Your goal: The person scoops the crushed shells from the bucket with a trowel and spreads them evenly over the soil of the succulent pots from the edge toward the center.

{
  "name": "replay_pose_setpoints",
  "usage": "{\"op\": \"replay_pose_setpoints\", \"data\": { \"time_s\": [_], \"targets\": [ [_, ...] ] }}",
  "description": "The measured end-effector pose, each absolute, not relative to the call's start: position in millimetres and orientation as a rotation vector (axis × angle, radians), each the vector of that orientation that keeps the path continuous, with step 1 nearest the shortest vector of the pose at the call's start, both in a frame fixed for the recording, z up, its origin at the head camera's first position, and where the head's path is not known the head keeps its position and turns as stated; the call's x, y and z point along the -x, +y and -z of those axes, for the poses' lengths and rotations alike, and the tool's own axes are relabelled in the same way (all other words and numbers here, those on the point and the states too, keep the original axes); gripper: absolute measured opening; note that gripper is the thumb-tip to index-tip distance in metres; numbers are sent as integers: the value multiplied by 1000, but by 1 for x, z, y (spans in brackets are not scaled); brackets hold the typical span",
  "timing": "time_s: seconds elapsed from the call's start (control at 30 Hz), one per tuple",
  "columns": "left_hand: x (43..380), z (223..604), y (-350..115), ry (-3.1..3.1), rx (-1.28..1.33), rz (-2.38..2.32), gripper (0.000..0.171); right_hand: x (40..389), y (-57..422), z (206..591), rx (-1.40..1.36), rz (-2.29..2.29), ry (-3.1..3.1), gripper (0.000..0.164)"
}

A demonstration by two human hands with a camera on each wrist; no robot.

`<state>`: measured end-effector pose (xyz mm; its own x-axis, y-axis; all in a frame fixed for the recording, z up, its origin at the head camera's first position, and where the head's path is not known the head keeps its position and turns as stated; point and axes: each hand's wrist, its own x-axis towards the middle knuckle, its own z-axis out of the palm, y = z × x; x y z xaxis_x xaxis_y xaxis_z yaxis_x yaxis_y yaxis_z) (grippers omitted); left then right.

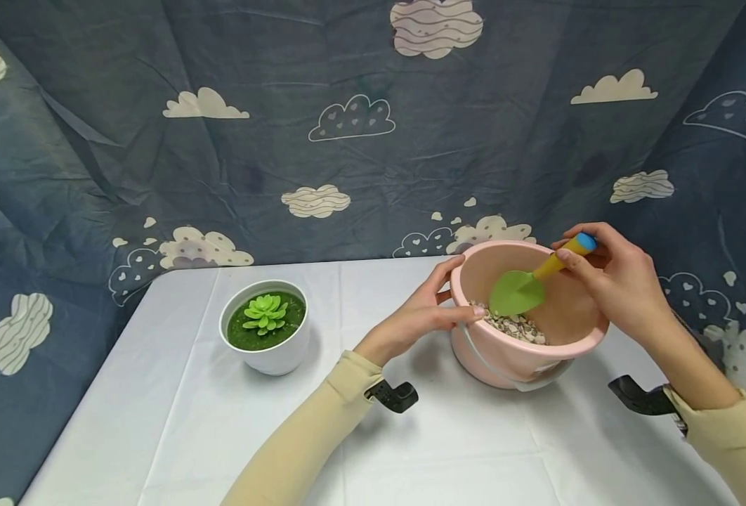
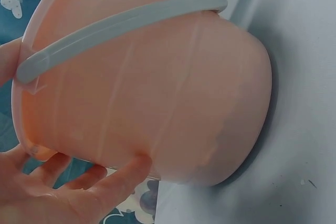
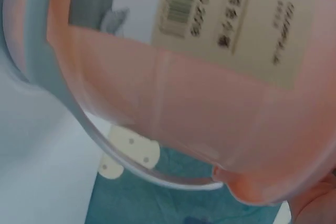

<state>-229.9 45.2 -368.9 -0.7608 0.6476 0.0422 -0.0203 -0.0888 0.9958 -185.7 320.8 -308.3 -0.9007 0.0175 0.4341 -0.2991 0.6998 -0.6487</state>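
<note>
A pink bucket (image 1: 487, 362) stands on the white table at the right, with small pale pebbles (image 1: 520, 329) inside. My left hand (image 1: 414, 313) grips its left side, thumb over the rim and fingers spread along the wall (image 2: 142, 93). In my right hand (image 1: 622, 281) is a toy trowel (image 1: 515, 292), pinched by its yellow, blue-tipped handle. The green blade points down inside the bucket, right above the pebbles. The right wrist view shows mostly the bucket's labelled wall (image 3: 157, 87), with only part of the right hand (image 3: 317, 203) at the lower corner.
To the left, a white pot (image 1: 278, 360) holds a green succulent (image 1: 265, 314). The bucket's grey carrying handle (image 1: 540, 379) hangs down at its front. Behind the table (image 1: 221, 436) hangs a dark blue cloth (image 1: 272, 169) with a cloud print.
</note>
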Motion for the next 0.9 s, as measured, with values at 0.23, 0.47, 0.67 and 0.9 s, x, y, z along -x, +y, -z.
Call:
{"op": "replay_pose_setpoints", "data": {
  "time_s": [0.23, 0.47, 0.67, 0.9],
  "targets": [
    [230, 369, 44, 1728, -690, -1899, 87, 188, 318, 311, -159, -1001, -2471, 34],
    [231, 368, 43, 1731, -693, -1890, 88, 187, 318, 311, -137, -929, -2532, 35],
    [231, 368, 42, 1733, -689, -1886, 87, 186, 323, 307, -192, -926, -2612, 34],
    [230, 368, 42, 1737, -692, -1881, 88, 180, 324, 310, -175, -800, -2606, 25]
  ]
}}
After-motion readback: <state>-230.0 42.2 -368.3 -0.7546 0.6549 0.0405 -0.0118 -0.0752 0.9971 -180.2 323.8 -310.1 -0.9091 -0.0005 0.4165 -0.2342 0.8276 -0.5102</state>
